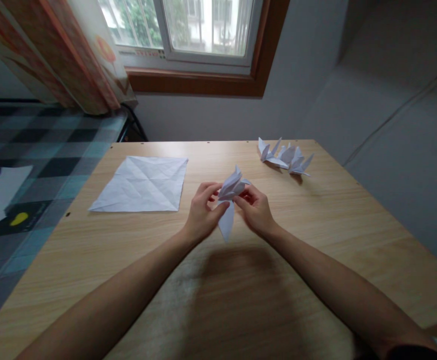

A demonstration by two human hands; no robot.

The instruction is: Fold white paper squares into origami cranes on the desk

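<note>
Folding: your left hand [201, 207] and right hand [259, 209] pinch a paper figure [232, 186], seemingly mostly shaped, above the table [327, 245].
Folded birds [296, 164]: finished-looking, far right.
Creased sheet [145, 185]: flat at left, unshaped.

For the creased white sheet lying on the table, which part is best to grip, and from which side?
The creased sheet is likely best pinched at its near right corner, coming from the right: it lies nearly flat, offering only thin edges, and that corner is nearest the left hand.
</note>
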